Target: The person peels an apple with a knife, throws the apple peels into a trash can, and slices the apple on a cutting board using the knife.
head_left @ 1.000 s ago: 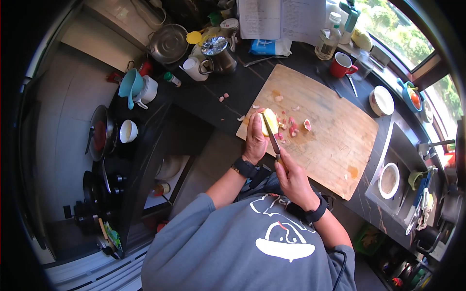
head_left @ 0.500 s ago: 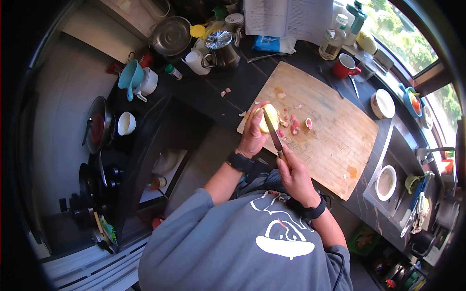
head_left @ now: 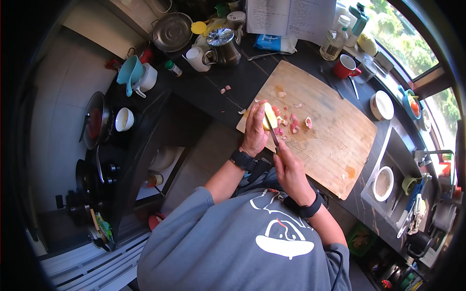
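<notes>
- Food [head_left: 272, 117] is sitting in the left hand [head_left: 253, 130], clamped, I'm judging, to steady it against the knife [head_left: 273, 137].
- Right hand [head_left: 292, 171] is gripping the knife handle, likely guiding the blade against the food.
- Food is lying beyond the right hand, above the board's [head_left: 335, 138] left edge, near scraps [head_left: 294, 128].

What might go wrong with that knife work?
The knife in the right hand might slip and nick the left hand, which holds the yellow food piece against the blade. Loose pink scraps lie near the hands on the cutting board; some could get knocked off.
</notes>
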A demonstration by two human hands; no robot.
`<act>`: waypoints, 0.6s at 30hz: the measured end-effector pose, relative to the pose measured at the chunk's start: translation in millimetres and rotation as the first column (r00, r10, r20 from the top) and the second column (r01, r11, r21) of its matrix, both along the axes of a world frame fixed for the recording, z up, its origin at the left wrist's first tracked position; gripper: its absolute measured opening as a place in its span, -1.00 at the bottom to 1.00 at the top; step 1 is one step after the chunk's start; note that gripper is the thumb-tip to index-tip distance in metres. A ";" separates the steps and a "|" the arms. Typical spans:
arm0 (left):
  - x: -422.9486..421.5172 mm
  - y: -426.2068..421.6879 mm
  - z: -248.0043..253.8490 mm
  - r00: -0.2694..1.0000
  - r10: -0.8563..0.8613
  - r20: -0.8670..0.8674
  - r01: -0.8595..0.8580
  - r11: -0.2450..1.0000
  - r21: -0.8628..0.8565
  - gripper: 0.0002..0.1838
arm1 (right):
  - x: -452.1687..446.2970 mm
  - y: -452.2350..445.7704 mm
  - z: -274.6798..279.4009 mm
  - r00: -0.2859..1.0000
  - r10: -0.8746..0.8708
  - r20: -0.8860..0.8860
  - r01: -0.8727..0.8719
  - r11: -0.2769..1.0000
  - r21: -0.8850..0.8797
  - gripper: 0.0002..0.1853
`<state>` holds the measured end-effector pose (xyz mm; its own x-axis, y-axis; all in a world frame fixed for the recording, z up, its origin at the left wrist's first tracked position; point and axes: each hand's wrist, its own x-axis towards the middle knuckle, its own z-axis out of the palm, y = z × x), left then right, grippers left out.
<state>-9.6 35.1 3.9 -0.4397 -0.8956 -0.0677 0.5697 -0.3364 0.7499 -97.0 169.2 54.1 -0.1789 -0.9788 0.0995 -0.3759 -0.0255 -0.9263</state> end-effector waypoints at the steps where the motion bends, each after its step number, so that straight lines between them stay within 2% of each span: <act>1: -0.7 -0.1 -1.0 1.000 0.001 -0.001 -0.001 1.000 0.000 -0.53 | 1.6 -0.4 -2.8 0.997 -0.022 -0.072 0.018 0.998 -0.053 -0.52; 2: -1.8 -0.1 -2.0 1.000 0.021 0.006 -0.021 1.000 -0.003 -0.54 | 2.4 -0.5 -4.8 0.989 -0.047 -0.143 0.032 0.994 -0.108 -0.52; 6: -7.1 2.1 -5.3 0.992 0.123 0.033 -0.123 0.992 -0.015 -0.55 | 3.5 -0.5 -8.5 0.977 -0.054 -0.208 0.041 0.997 -0.068 -0.53; 10: -8.0 4.1 -2.0 0.987 0.151 0.054 -0.151 0.988 0.008 -0.57 | 2.8 -0.8 -10.7 0.963 -0.054 -0.266 0.046 0.998 -0.036 -0.54; 12: -6.7 2.1 -8.4 0.985 0.131 0.116 -0.137 0.989 0.047 -0.59 | 2.7 -0.4 -8.5 0.952 -0.054 -0.300 0.052 0.999 -0.016 -0.53; 14: -7.5 2.6 -8.1 0.983 0.139 0.120 -0.147 0.987 0.062 -0.59 | 3.3 -0.3 -4.4 0.930 -0.047 -0.364 0.067 0.997 0.043 -0.53; 18: -9.0 3.2 -5.1 0.984 0.155 0.089 -0.162 0.983 0.081 -0.60 | 2.9 -1.7 -4.5 0.922 -0.053 -0.383 0.075 0.996 0.044 -0.56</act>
<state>-18.6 38.3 -1.1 -0.2821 -0.9425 -0.1790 0.5589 -0.3131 0.7679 -94.1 167.5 49.6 -0.2008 -0.9725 0.1177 -0.6997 0.0583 -0.7121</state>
